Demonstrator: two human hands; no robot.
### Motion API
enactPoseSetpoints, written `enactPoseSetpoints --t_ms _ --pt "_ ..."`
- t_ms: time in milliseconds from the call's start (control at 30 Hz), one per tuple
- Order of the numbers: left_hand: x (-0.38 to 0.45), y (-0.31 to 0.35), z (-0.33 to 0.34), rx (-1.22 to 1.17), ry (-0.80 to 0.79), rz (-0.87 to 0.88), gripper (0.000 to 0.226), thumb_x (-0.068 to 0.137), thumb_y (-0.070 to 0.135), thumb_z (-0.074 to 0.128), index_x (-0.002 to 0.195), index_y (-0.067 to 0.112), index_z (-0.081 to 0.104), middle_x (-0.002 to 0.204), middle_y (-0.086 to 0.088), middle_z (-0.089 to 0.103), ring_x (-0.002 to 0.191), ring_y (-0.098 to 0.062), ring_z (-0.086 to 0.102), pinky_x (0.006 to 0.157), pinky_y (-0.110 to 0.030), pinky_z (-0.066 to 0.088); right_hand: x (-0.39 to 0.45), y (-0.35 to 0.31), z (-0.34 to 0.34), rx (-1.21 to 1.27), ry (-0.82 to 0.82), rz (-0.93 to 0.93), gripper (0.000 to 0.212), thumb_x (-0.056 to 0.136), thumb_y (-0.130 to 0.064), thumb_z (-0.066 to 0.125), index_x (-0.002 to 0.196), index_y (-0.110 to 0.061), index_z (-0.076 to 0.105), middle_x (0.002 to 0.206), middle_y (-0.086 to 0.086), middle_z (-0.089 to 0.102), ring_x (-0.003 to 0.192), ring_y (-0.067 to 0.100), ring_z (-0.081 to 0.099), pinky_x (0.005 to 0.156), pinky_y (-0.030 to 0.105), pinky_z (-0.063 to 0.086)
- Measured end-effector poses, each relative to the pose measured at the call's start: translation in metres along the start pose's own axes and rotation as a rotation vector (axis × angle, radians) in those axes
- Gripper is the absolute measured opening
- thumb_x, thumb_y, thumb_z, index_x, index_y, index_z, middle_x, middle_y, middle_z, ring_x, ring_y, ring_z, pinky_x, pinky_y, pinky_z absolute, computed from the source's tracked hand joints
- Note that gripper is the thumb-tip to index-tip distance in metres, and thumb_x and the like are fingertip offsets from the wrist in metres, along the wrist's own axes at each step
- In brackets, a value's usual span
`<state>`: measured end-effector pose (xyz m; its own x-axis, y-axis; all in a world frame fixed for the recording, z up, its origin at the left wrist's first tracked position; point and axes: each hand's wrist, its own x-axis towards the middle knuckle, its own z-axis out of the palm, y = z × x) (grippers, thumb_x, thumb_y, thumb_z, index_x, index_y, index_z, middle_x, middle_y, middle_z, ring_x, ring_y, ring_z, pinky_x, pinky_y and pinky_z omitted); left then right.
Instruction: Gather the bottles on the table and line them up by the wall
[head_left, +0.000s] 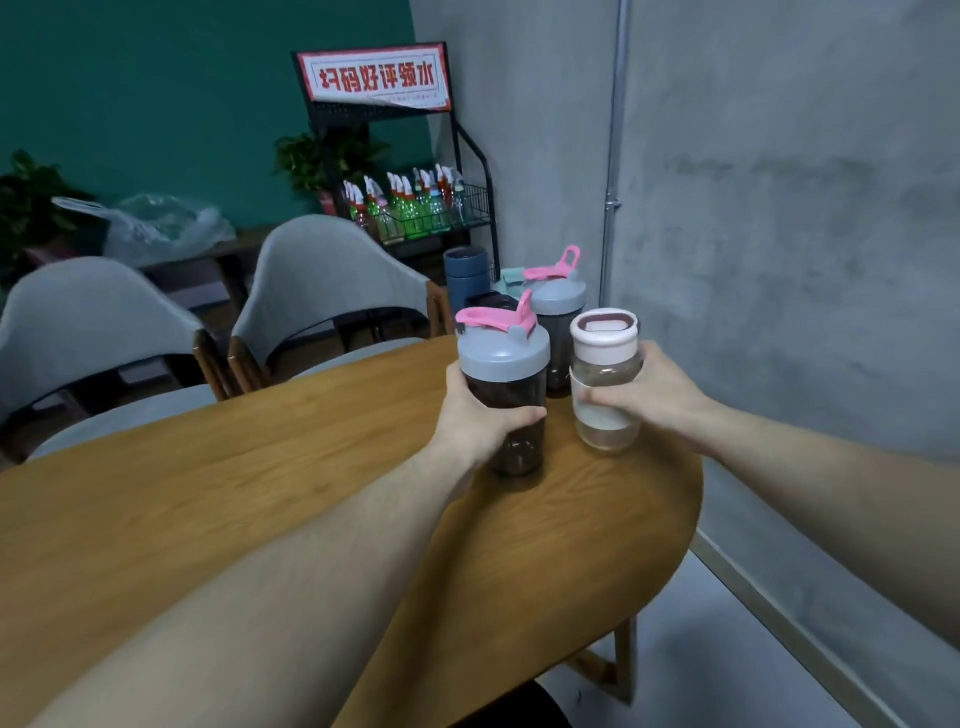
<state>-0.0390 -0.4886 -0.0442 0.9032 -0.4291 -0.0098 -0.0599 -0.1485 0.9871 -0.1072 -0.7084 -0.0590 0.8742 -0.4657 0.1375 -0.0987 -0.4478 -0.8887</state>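
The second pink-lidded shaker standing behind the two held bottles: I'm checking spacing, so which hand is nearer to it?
Left. The left hand sits just in front of that shaker; the right hand is farther right.

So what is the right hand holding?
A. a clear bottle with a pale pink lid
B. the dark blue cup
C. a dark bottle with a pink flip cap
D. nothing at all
A: the right hand is wrapped around the clear bottle with the pale pink lid, while the left hand grips the dark shaker bottle with the pink flip cap.
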Motion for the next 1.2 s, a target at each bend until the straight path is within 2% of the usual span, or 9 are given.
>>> enactPoseSetpoints --t_ms 133,267,533,600,767,900,1000,1067,1200 --pt "0.014 -0.004 0.021 0.02 -0.006 0.003 0.104 0.063 0.012 0.094 0.144 0.026 0.03 0.134 0.003 0.054 0.124 -0.019 0.052 0.106 -0.041 0.047 0.012 0.018 -0.009 0.053 0.039 0.023 0.041 0.064 -0.024 0.091 0.102 -0.02 0.077 0.094 -0.003 0.081 0.09 0.012 0.077 0.088 0.038 0.061" --pt "0.026 -0.008 0.035 0.046 -0.012 -0.008 0.105 0.062 0.013 0.095 0.144 0.026 0.03 0.138 0.001 0.052 0.128 -0.02 0.05 0.11 -0.044 0.045 0.025 0.03 -0.012 0.074 0.035 0.046 0.057 0.056 -0.034 0.095 0.107 -0.02 0.075 0.097 -0.002 0.081 0.091 0.013 0.077 0.089 0.041 0.061" --pt "0.04 -0.015 0.05 0.046 0.025 0.004 0.099 0.064 0.008 0.093 0.141 0.024 0.031 0.13 0.004 0.052 0.122 -0.017 0.05 0.103 -0.036 0.045 0.04 0.037 -0.006 0.139 0.031 0.044 0.05 0.066 -0.018 0.095 0.108 -0.022 0.068 0.1 -0.003 0.077 0.091 0.009 0.073 0.077 0.022 0.057" --pt "0.043 -0.016 0.052 0.049 0.043 0.013 0.098 0.064 0.009 0.093 0.139 0.025 0.031 0.133 0.003 0.053 0.124 -0.017 0.05 0.107 -0.039 0.045 0.044 0.037 -0.004 0.15 0.02 0.061 0.049 0.065 -0.02 0.096 0.106 -0.024 0.068 0.1 -0.004 0.078 0.091 0.009 0.074 0.081 0.026 0.058" --pt "0.048 -0.02 0.058 0.081 0.096 0.011 0.1 0.059 0.02 0.095 0.132 0.032 0.029 0.14 -0.001 0.048 0.131 -0.022 0.048 0.112 -0.048 0.043 0.05 0.038 -0.002 0.147 -0.044 0.088 0.102 0.048 -0.045 0.101 0.134 -0.022 0.052 0.118 -0.005 0.072 0.107 0.013 0.07 0.096 0.037 0.056" --pt "0.049 -0.018 0.059 0.118 0.124 -0.026 0.114 0.054 0.03 0.098 0.142 0.026 0.025 0.144 -0.002 0.043 0.135 -0.024 0.044 0.113 -0.048 0.042 0.044 0.031 -0.004 0.117 -0.103 0.152 0.092 0.064 -0.023 0.096 0.138 -0.021 0.042 0.119 -0.006 0.064 0.112 0.015 0.062 0.092 0.029 0.047" --pt "0.043 -0.011 0.058 0.14 0.145 -0.085 0.119 0.058 0.027 0.098 0.149 0.022 0.021 0.15 -0.005 0.038 0.139 -0.026 0.04 0.112 -0.046 0.04 0.03 0.022 -0.01 0.094 -0.113 0.212 0.073 0.071 -0.017 0.092 0.126 -0.026 0.044 0.109 -0.007 0.064 0.101 0.013 0.06 0.084 0.026 0.046" --pt "0.036 -0.008 0.055 0.152 0.138 -0.125 0.12 0.06 0.028 0.097 0.152 0.024 0.019 0.155 -0.006 0.033 0.142 -0.028 0.037 0.112 -0.047 0.039 0.017 0.019 -0.013 0.054 -0.146 0.246 0.07 0.076 -0.016 0.088 0.13 -0.027 0.044 0.109 -0.005 0.061 0.094 0.013 0.057 0.073 0.025 0.047" --pt "0.01 0.003 0.038 0.205 0.143 -0.166 0.118 0.066 0.028 0.094 0.155 0.026 0.016 0.16 -0.008 0.027 0.145 -0.032 0.034 0.11 -0.051 0.039 -0.011 0.006 -0.016 -0.033 -0.179 0.366 0.089 0.081 -0.026 0.085 0.153 -0.014 0.033 0.147 0.011 0.049 0.124 0.029 0.053 0.102 0.046 0.05"
